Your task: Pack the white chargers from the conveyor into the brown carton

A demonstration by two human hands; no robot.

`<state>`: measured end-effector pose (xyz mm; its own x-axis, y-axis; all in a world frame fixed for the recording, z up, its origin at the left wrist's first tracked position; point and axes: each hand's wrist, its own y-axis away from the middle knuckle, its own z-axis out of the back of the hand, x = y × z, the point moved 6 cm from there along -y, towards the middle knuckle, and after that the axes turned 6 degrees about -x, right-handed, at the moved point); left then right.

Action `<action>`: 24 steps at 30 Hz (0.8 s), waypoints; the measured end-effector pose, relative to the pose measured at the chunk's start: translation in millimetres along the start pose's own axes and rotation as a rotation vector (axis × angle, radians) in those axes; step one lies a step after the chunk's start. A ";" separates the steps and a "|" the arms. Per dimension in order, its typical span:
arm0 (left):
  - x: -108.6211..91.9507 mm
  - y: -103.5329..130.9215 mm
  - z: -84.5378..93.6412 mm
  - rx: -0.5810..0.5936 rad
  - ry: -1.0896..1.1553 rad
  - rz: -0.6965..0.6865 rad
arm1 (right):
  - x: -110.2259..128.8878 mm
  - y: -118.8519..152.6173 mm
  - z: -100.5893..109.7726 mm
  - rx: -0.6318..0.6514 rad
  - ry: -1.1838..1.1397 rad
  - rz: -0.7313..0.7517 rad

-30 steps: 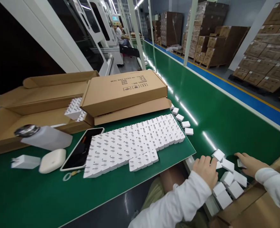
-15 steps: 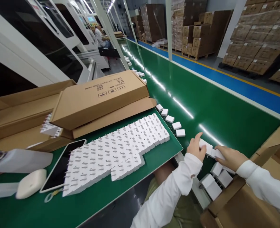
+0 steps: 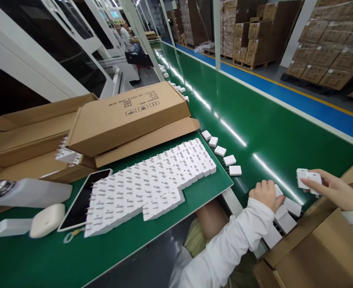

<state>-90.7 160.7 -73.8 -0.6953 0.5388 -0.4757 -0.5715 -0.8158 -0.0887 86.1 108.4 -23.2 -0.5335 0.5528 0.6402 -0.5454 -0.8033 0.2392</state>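
My right hand [image 3: 329, 186] pinches two white chargers [image 3: 309, 181] side by side, raised over the green belt at the right. My left hand [image 3: 265, 195] has its fingers curled over the white chargers [image 3: 286, 222] piled by the belt's near edge; a white piece shows beside its fingertips, and whether the fingers grip it is hidden. On the green table, many white chargers [image 3: 152, 180] stand packed in rows with their metal prongs up. Several loose chargers [image 3: 229, 160] lie in a line on the belt beyond the table corner.
An open carton [image 3: 317, 244] stands at the lower right. Cartons [image 3: 128, 120] lie across the table's back left. A tablet [image 3: 82, 202], a cream case [image 3: 47, 220] and a bottle [image 3: 35, 193] are at the left. A person [image 3: 128, 40] sits far off.
My right hand has moved right and up with two chargers, away from my left hand. My left hand has come down onto the pile. The view has shifted slightly.
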 end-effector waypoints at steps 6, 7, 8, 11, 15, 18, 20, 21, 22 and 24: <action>-3.8 -11.3 -5.9 0.161 -0.018 -0.047 | 16.7 23.9 -20.6 0.030 -0.897 -0.446; -0.1 -15.1 -4.4 0.156 -0.025 -0.034 | 23.7 26.3 -22.5 0.026 -0.904 -0.451; 3.5 -18.6 -2.9 0.147 -0.032 -0.020 | 30.5 27.5 -24.2 0.026 -0.887 -0.443; 8.0 -23.9 -4.0 0.147 -0.024 0.023 | 47.0 26.0 -28.7 0.043 -0.789 -0.389; 3.5 -23.0 -8.7 0.146 -0.011 0.077 | 52.7 21.3 -27.3 0.045 -0.766 -0.342; 4.1 -20.4 1.4 0.118 -0.006 0.053 | 42.9 23.4 -21.4 0.053 -0.746 -0.329; 9.9 -18.5 16.4 0.086 -0.027 0.002 | 35.4 29.2 -20.3 0.080 -0.714 -0.330; 14.6 -17.6 24.8 0.070 -0.050 -0.022 | 33.0 33.0 -21.1 0.093 -0.701 -0.334; 20.1 -17.0 32.4 0.059 -0.077 -0.042 | 31.9 37.0 -22.4 0.098 -0.696 -0.340; 30.7 -16.4 42.2 0.058 -0.125 -0.081 | 34.5 44.5 -27.0 0.106 -0.711 -0.356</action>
<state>-121.1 199.5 -50.1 -0.6926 0.6273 -0.3559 -0.6496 -0.7570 -0.0702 26.0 97.6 -10.1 0.2206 0.5349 0.8156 -0.5223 -0.6414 0.5619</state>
